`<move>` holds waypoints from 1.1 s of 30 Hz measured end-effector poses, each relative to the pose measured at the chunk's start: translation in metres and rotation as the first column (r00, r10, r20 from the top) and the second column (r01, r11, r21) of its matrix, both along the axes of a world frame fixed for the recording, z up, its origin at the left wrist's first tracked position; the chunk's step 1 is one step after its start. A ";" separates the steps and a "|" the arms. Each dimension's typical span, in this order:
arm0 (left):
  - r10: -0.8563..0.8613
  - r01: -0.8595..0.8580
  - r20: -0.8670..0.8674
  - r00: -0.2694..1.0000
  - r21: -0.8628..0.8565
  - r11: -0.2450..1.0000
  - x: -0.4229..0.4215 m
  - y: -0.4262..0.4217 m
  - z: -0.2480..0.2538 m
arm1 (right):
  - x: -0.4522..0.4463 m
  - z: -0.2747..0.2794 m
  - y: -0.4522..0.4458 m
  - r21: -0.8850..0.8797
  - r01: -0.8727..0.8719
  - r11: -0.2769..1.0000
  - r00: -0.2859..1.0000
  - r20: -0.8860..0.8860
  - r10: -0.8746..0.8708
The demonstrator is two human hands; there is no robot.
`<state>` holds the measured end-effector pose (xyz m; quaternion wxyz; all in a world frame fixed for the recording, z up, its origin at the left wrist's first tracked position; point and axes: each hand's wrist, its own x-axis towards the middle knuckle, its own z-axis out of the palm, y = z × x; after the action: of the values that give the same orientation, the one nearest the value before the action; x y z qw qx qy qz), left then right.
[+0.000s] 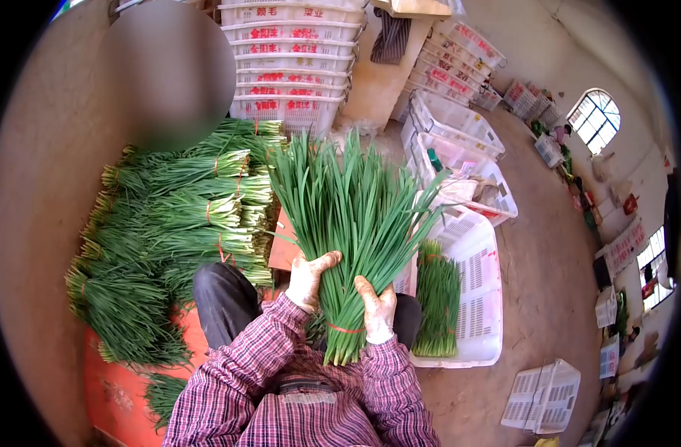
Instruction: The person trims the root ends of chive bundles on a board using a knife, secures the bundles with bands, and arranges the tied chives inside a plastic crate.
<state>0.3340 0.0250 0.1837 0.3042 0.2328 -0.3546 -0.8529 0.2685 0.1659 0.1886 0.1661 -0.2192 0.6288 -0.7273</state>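
Bundle (349, 223) mid-frame, clamped low between left hand (308, 281) and right hand (378, 305), right slightly lower. Long axis runs up frame: leaf tips top, stems bottom, band (346, 328) below both hands. Crate (483, 298) right of frame, nearer right hand.
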 end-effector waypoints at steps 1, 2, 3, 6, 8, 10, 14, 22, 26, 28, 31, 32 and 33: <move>0.008 -0.008 -0.007 1.000 0.052 0.999 0.001 0.000 0.002 | -0.001 -0.002 0.000 0.001 -0.011 1.000 1.000 0.013 0.011; 0.009 -0.009 -0.006 1.000 0.052 0.999 0.004 -0.002 0.002 | 0.000 -0.003 0.000 0.001 -0.012 1.000 1.000 0.015 0.012; -0.012 0.013 -0.013 1.000 0.082 0.997 0.005 -0.002 0.002 | 0.000 -0.004 0.001 0.021 -0.016 1.000 1.000 0.016 0.016; -0.011 0.014 -0.027 1.000 0.115 0.993 0.005 -0.002 -0.002 | -0.003 -0.006 0.001 0.033 -0.048 0.998 0.999 0.025 0.047; -0.027 0.026 0.008 1.000 0.095 0.995 0.007 -0.002 -0.004 | -0.001 -0.002 -0.001 0.026 -0.076 0.997 0.996 0.038 0.075; -0.001 0.000 0.009 1.000 0.117 0.993 0.007 0.000 -0.005 | 0.000 0.004 -0.005 0.024 -0.059 0.998 0.998 -0.012 0.059; 0.021 -0.017 -0.030 0.999 0.116 0.993 0.005 0.001 -0.006 | -0.010 0.016 -0.007 0.215 0.292 0.932 0.761 -0.642 -0.090; 0.001 -0.001 -0.014 1.000 0.046 0.999 0.007 0.006 0.002 | -0.036 0.062 -0.014 0.389 0.483 0.785 0.265 -0.919 0.292; -0.020 0.020 -0.004 1.000 0.013 1.000 0.008 0.003 0.002 | -0.046 0.058 -0.019 0.331 0.480 0.812 0.178 -0.943 0.280; -0.029 0.028 0.014 0.999 0.007 1.000 0.008 0.002 -0.001 | -0.049 0.052 -0.022 0.299 0.491 0.818 0.126 -0.954 0.273; -0.025 0.025 0.024 0.999 -0.003 1.000 0.007 0.001 -0.004 | -0.052 0.050 -0.024 0.276 0.471 0.837 0.145 -0.961 0.235; -0.024 0.024 0.016 1.000 0.015 1.000 0.007 0.001 -0.005 | -0.052 0.050 -0.025 0.268 0.462 0.845 0.163 -0.963 0.216; -0.023 0.023 0.008 1.000 0.035 0.999 0.007 0.001 -0.007 | -0.054 0.050 -0.024 0.269 0.462 0.845 0.164 -0.962 0.216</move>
<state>0.3413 0.0259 0.1771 0.2887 0.2376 -0.3437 -0.8614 0.2143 0.1416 0.2389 -0.2885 -0.5248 0.7678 -0.2278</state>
